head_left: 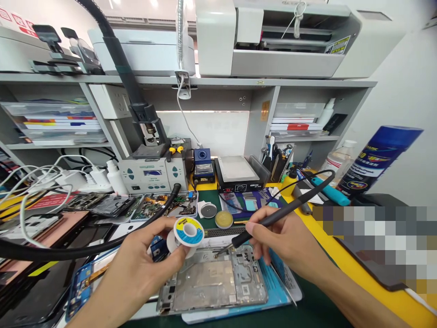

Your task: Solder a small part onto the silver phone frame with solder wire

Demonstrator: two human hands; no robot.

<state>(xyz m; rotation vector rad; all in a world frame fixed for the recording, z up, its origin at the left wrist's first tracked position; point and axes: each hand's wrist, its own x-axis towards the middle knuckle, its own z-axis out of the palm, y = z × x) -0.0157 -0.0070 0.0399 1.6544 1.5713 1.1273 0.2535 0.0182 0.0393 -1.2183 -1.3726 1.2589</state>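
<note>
My left hand (143,257) grips a white spool of solder wire (189,231) with a yellow and blue label between thumb and fingers. My right hand (280,234) is closed round the dark handle of a soldering iron (264,223). Its tip points down left at the upper part of a silver phone frame (208,282); I cannot tell whether it touches. The frame lies flat below both hands on a blue and white sheet (278,291). Beneath my right hand a thin metal tool, like tweezers (285,284), slants over the sheet; whether my fingers hold it is unclear.
A round tin of yellowish paste (224,219) stands behind the frame. Phone parts and boards (157,205) crowd the left, crossed by a black hose (102,255). At the back stand a hot air station (153,175) and a heating plate (239,171). A blue spray can (377,157) is right.
</note>
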